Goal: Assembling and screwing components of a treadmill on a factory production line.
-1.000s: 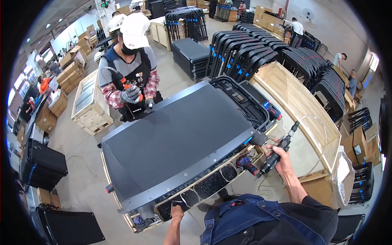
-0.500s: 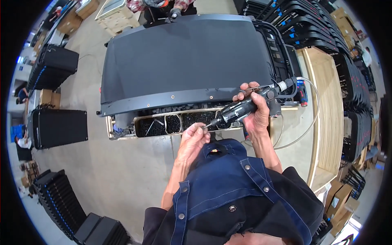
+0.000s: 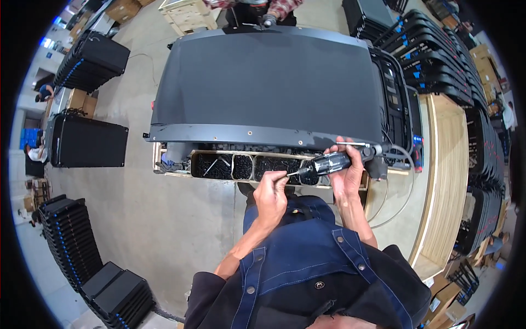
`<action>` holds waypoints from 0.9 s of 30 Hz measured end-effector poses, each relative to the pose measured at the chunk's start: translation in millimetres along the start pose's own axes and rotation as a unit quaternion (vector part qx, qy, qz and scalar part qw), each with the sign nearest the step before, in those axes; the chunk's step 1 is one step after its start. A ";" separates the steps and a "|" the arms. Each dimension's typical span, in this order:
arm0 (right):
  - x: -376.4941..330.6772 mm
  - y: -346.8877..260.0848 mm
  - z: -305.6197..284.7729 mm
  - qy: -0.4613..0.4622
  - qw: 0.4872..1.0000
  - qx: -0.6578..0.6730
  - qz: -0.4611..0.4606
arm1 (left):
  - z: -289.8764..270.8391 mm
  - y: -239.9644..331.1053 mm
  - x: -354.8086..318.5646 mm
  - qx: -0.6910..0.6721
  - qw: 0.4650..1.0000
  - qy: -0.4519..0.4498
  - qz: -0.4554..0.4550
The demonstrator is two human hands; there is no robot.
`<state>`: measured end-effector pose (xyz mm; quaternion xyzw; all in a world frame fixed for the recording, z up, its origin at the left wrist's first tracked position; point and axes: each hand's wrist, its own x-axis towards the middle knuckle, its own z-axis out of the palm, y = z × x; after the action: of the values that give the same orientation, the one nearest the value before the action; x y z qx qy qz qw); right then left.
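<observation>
My right hand (image 3: 348, 174) is wrapped round a black pneumatic screwdriver (image 3: 332, 163), which lies almost level and points left. A pale air hose (image 3: 406, 156) leads away from its back end. At the tip of the thin driver bit (image 3: 293, 174), my left hand (image 3: 272, 193) is closed in a pinch. Whatever small piece its fingers hold is hidden. Beyond both hands lies a large dark grey panel (image 3: 268, 82) with several small holes along its near rim. Below that rim stands a wooden tray (image 3: 189, 174) with compartments of small black fasteners.
A long wooden crate (image 3: 446, 181) stands to the right. Stacks of black frames (image 3: 438, 60) fill the far right, and black panel stacks (image 3: 68, 241) stand at left. Across the panel, a co-worker's gloved hand (image 3: 268, 21) is at its far edge.
The view has shifted, so the panel and tray sit further right. The screwdriver has turned closer to level. My left hand still pinches at the bit's tip.
</observation>
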<state>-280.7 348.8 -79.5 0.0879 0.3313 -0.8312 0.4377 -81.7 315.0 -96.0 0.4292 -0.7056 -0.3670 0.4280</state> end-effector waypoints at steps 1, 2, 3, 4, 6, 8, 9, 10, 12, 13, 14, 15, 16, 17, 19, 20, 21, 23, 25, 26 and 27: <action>1.6 5.1 -1.9 0.020 1.000 -0.002 0.004 | -3.1 -3.6 6.0 -0.002 1.000 0.006 0.001; 3.0 11.1 0.1 0.027 0.999 -0.019 -0.018 | -7.5 -8.2 12.1 -0.007 0.998 -0.032 -0.044; 6.4 17.1 -1.1 0.017 0.999 -0.026 -0.026 | -11.1 -13.3 18.6 -0.013 0.993 -0.071 -0.089; 7.3 22.3 8.6 0.009 0.998 -0.047 -0.036 | -14.4 -21.1 25.7 -0.169 0.951 -0.099 -0.240; 4.6 29.8 31.7 -0.001 0.996 -0.075 -0.045 | -29.3 -47.4 41.0 -0.338 0.865 -0.151 -0.338; 3.1 37.0 54.3 -0.098 0.985 -0.116 -0.087 | -36.5 -58.6 53.2 -0.382 0.835 -0.168 -0.359; 1.4 40.1 64.7 -0.098 0.984 -0.123 -0.087 | -38.5 -63.9 57.5 -0.388 0.832 -0.166 -0.359; 0.2 42.6 74.7 -0.137 0.971 -0.160 -0.114 | -40.2 -67.6 63.6 -0.455 0.786 -0.163 -0.386; 3.2 53.5 93.9 -0.209 0.943 -0.208 -0.155 | -37.5 -73.6 76.3 -0.565 0.671 -0.116 -0.466; 7.8 61.0 102.6 -0.252 0.921 -0.230 -0.186 | -32.9 -80.3 82.5 -0.570 0.667 -0.116 -0.466; 13.5 72.4 109.4 -0.282 0.907 -0.246 -0.192 | -27.8 -91.9 86.6 -0.650 0.581 -0.099 -0.479; 18.9 84.6 115.6 -0.311 0.892 -0.262 -0.196 | -22.1 -102.7 89.9 -0.722 0.487 -0.081 -0.485; 22.5 95.0 122.2 -0.321 0.879 -0.287 -0.205 | -15.8 -107.4 95.0 -0.726 0.467 -0.063 -0.501; 29.0 104.2 126.1 -0.329 0.865 -0.318 -0.204 | -11.8 -111.1 97.0 -0.728 0.462 -0.064 -0.502; 31.4 117.5 136.3 -0.330 0.853 -0.348 -0.207 | -8.6 -115.5 100.0 -0.732 0.447 -0.045 -0.512; 33.4 120.9 141.4 -0.331 0.847 -0.364 -0.199 | -9.1 -116.9 102.2 -0.709 0.455 -0.051 -0.537; 34.9 123.8 148.0 -0.333 0.841 -0.381 -0.191 | -11.0 -117.7 102.5 -0.710 0.451 -0.048 -0.538; 35.0 126.0 164.8 -0.334 0.836 -0.397 -0.177 | -10.6 -118.7 100.8 -0.680 0.485 -0.085 -0.542; 40.5 132.2 174.0 -0.343 0.812 -0.455 -0.124 | -11.7 -119.2 97.9 -0.667 0.499 -0.086 -0.547; 41.1 134.9 173.2 -0.347 0.804 -0.470 -0.111 | -16.0 -116.5 94.9 -0.616 0.545 -0.093 -0.562; 46.3 137.1 170.8 -0.348 0.802 -0.473 -0.109 | -20.6 -113.9 91.4 -0.561 0.588 -0.100 -0.574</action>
<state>-176.1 156.1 -34.0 -0.4624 0.5158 -0.5885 0.4170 -53.7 186.6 -162.9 0.3808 -0.0053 -0.9002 0.2113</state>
